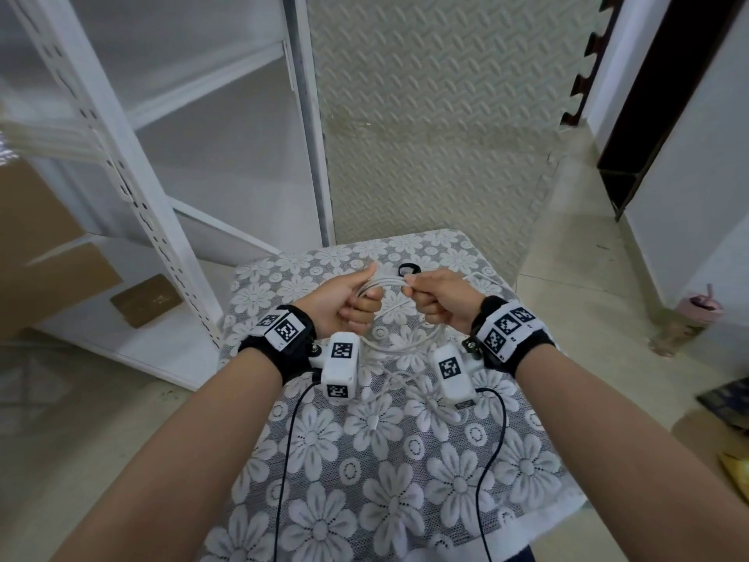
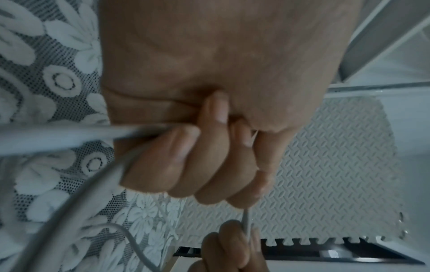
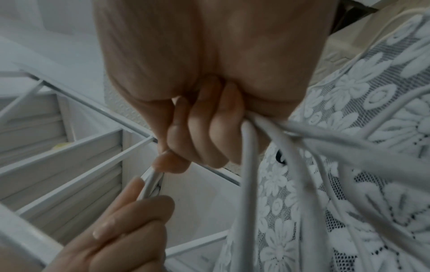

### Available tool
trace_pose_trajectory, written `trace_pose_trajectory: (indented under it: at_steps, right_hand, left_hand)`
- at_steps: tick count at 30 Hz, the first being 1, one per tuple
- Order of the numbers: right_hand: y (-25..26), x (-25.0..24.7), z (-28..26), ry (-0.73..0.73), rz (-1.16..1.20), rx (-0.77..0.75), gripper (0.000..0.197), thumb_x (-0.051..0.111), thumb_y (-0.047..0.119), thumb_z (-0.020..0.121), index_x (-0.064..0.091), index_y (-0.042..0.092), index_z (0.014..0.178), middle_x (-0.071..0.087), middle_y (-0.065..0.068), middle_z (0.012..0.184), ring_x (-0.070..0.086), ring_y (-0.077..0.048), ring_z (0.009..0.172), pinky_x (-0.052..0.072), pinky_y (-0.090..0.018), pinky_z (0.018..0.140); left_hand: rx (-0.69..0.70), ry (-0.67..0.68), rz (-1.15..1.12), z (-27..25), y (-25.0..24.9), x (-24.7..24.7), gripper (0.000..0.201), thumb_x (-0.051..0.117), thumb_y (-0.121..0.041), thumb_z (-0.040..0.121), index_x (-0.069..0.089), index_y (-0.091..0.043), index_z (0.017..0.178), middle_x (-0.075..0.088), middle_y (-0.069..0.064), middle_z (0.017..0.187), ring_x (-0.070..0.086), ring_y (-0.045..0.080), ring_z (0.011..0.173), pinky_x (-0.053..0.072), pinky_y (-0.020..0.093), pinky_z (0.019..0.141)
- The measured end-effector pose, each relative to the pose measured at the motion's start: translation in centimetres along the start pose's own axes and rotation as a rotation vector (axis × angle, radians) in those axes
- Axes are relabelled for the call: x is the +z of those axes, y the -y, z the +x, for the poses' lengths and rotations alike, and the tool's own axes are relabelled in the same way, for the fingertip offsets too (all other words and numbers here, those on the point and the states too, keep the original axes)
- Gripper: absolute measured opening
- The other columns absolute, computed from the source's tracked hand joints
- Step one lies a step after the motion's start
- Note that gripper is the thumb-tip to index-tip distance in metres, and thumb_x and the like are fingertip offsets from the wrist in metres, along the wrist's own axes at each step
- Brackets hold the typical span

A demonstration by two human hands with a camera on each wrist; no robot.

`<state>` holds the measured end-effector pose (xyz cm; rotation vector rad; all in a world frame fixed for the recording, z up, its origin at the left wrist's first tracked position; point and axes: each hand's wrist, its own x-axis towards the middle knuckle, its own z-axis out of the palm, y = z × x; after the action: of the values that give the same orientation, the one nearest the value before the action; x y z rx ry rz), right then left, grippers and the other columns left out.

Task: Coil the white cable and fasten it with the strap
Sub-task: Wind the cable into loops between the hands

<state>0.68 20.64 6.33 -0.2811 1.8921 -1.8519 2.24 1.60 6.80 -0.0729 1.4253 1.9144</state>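
Observation:
Over the lace-covered table [image 1: 405, 500], both hands hold the white cable [image 1: 385, 283]. My left hand [image 1: 356, 304] grips several bunched strands in its curled fingers [image 2: 186, 165]. My right hand [image 1: 425, 302] grips the same bundle a few centimetres to the right, its fingers [image 3: 200, 132] wrapped round the strands [image 3: 248, 147]. Loops of the cable hang below the fists [image 1: 409, 346], and more slack lies on the cloth. The black strap [image 1: 407, 270], a small loop, lies on the table just beyond the hands. It shows partly in the right wrist view [image 3: 279, 156].
A white metal shelf rack [image 1: 133, 184] with cardboard boxes [image 1: 44, 253] stands at the left. Grey foam mat [image 1: 437, 135] covers the floor beyond the table. A pink cup [image 1: 701, 308] sits on the floor at the right. Black camera cords [image 1: 285, 460] hang from both wrists.

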Motion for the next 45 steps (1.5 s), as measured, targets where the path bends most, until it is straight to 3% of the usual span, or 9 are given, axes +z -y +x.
trace_pose_trajectory:
  at_steps: [8, 15, 22, 26, 32, 35, 40, 43, 45]
  right_hand:
    - [0.2, 0.4, 0.2, 0.010, 0.024, -0.034, 0.035, 0.040, 0.030, 0.101, 0.057, 0.011, 0.076, 0.031, 0.010, 0.041, 0.023, -0.003, 0.034, 0.019, -0.016, 0.035]
    - [-0.7, -0.6, -0.1, -0.040, 0.015, 0.026, 0.065, 0.024, 0.056, 0.097, 0.068, 0.009, 0.091, 0.068, -0.006, 0.072, 0.064, -0.020, 0.067, 0.051, -0.031, 0.067]
    - [-1.1, -1.5, -1.4, -0.130, -0.304, 0.063, 0.048, 0.025, 0.054, 0.098, 0.059, 0.023, 0.088, 0.061, 0.008, 0.049, 0.052, -0.010, 0.048, 0.042, -0.021, 0.055]
    - [-1.3, -3.8, -1.6, -0.369, -0.471, -0.004, 0.031, 0.061, 0.039, 0.089, 0.061, 0.014, 0.070, 0.049, 0.003, 0.061, 0.044, -0.012, 0.058, 0.039, -0.023, 0.059]
    - [0.0, -7.3, -1.5, -1.132, -0.280, -0.122, 0.015, 0.055, 0.023, 0.092, 0.061, 0.010, 0.090, 0.061, -0.005, 0.082, 0.059, -0.027, 0.080, 0.046, -0.032, 0.075]
    - [1.0, -7.3, -1.1, -0.930, -0.279, -0.085, 0.018, 0.060, 0.013, 0.088, 0.062, 0.015, 0.107, 0.066, -0.003, 0.097, 0.061, -0.017, 0.083, 0.047, -0.029, 0.076]
    - [1.7, -4.2, -0.9, -0.375, -0.384, -0.052, 0.054, 0.057, -0.006, 0.084, 0.050, 0.017, 0.133, 0.050, -0.005, 0.134, 0.044, -0.017, 0.127, 0.038, -0.026, 0.093]
    - [1.7, -2.3, -0.6, -0.340, -0.309, -0.144, 0.036, 0.051, 0.004, 0.092, 0.056, 0.013, 0.127, 0.053, -0.003, 0.133, 0.049, -0.013, 0.122, 0.037, -0.020, 0.098]
    - [2.0, -1.3, -0.4, -0.337, -0.238, -0.163, 0.031, 0.046, 0.023, 0.098, 0.060, 0.011, 0.123, 0.061, -0.006, 0.124, 0.058, -0.013, 0.107, 0.042, -0.027, 0.102]
  left_hand:
    - [0.118, -0.109, 0.091, -0.2, -0.3, 1.2, 0.053, 0.036, -0.041, 0.099, 0.040, -0.022, 0.049, 0.022, -0.012, 0.039, 0.017, 0.000, 0.027, 0.007, 0.012, 0.033]
    - [0.228, -0.142, -0.069, -0.6, -1.2, 0.1, 0.051, 0.033, -0.041, 0.100, 0.036, -0.022, 0.053, 0.022, -0.012, 0.037, 0.002, 0.006, 0.039, 0.006, 0.013, 0.033]
    - [0.339, -0.147, -0.217, -0.6, -1.9, -0.9, 0.056, 0.033, -0.042, 0.099, 0.040, -0.022, 0.047, 0.024, -0.010, 0.036, 0.003, 0.007, 0.039, 0.008, 0.013, 0.032]
    - [0.441, -0.179, -0.334, -1.1, -3.3, -1.8, 0.060, 0.032, -0.042, 0.100, 0.041, -0.022, 0.045, 0.025, -0.009, 0.034, 0.003, 0.008, 0.040, 0.011, 0.014, 0.029]
    - [0.495, -0.221, -0.320, -2.2, -4.8, -2.5, 0.062, 0.032, -0.043, 0.100, 0.042, -0.021, 0.042, 0.023, -0.009, 0.035, 0.002, 0.008, 0.041, 0.009, 0.016, 0.031]
    - [0.466, -0.213, -0.304, -1.9, -4.6, -2.3, 0.058, 0.034, -0.045, 0.098, 0.040, -0.021, 0.045, 0.023, -0.009, 0.036, 0.002, 0.008, 0.041, 0.011, 0.015, 0.029]
    - [0.385, -0.166, -0.235, -0.6, -3.3, -0.7, 0.056, 0.033, -0.044, 0.099, 0.040, -0.022, 0.048, 0.024, -0.009, 0.036, 0.002, 0.008, 0.040, 0.009, 0.014, 0.031]
    - [0.319, -0.115, -0.166, 0.0, -2.7, 0.1, 0.059, 0.030, -0.044, 0.100, 0.042, -0.022, 0.046, 0.024, -0.010, 0.036, 0.002, 0.008, 0.040, 0.007, 0.015, 0.033]
    - [0.269, -0.088, -0.105, 0.2, -2.4, 0.4, 0.058, 0.031, -0.044, 0.099, 0.041, -0.023, 0.046, 0.023, -0.011, 0.037, 0.002, 0.007, 0.040, 0.006, 0.015, 0.034]
